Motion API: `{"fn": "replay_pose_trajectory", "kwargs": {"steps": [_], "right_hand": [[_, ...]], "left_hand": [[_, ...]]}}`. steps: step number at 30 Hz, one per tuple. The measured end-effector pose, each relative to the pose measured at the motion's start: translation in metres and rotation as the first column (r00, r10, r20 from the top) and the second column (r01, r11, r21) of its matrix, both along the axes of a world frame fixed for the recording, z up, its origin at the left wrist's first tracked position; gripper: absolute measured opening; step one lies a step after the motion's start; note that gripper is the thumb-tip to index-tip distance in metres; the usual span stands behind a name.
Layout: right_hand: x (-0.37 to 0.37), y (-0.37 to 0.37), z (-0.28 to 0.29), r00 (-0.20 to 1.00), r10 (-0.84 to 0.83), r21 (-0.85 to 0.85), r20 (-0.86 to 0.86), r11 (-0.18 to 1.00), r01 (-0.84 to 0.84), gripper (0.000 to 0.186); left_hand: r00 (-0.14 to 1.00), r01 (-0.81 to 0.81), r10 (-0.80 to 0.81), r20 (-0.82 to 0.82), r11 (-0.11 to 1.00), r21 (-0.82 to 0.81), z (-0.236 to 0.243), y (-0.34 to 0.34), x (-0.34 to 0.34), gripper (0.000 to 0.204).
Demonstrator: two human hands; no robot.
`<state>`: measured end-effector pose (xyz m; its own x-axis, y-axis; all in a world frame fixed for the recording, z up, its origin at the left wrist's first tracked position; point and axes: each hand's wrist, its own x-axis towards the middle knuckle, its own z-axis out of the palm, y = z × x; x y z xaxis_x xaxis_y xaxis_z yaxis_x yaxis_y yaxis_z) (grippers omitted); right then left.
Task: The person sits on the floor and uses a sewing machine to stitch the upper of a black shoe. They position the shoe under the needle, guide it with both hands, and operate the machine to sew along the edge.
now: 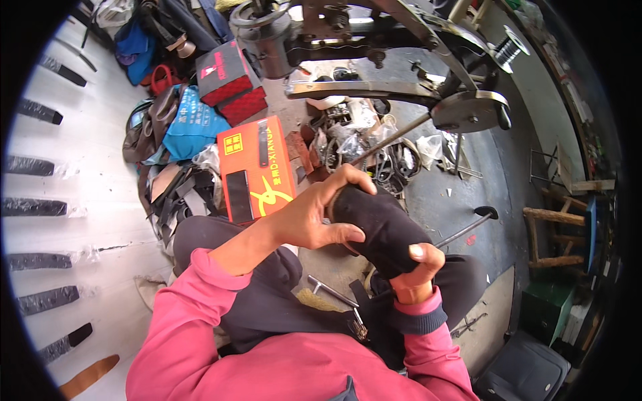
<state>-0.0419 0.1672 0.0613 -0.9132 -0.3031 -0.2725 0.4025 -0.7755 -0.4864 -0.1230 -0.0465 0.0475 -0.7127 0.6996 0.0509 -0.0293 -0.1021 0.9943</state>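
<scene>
Both my hands hold a black shoe [382, 226] over my lap. My left hand [307, 212] is closed on its left end, with thumb and forefinger spread around the rounded tip. At the other end, my right hand [421, 264] grips the shoe from the lower right, thumb on top; most of its other fingers are hidden. Beneath the shoe, a metal hammer-like tool [332, 292] lies between my legs. The sole side of the shoe faces away and cannot be made out.
Ahead stands a hand-cranked sewing machine [461, 110] with a thread spool [509, 50]. An orange box [254, 170], a black-and-red box [231, 80] and bags [194, 123] lie to the left. Scraps and parts [361, 134] cover the floor ahead. A wooden stool [558, 224] is at right.
</scene>
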Motion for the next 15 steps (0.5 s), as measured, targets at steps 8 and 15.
{"fn": "replay_pose_trajectory", "kwargs": {"steps": [8, 15], "right_hand": [[-0.0038, 0.0044, -0.0033, 0.997, 0.058, 0.008, -0.044, 0.998, -0.057, 0.108], [-0.0067, 0.0001, 0.0025, 0.999, 0.018, 0.193, 0.041, 0.981, -0.025, 0.098]], "left_hand": [[0.999, 0.009, -0.012, -0.049, 0.998, -0.059, -0.0010, -0.0017, -0.0011, 0.068], [1.000, -0.005, 0.003, -0.012, 0.988, -0.157, -0.0032, -0.0044, 0.0026, 0.064]]}}
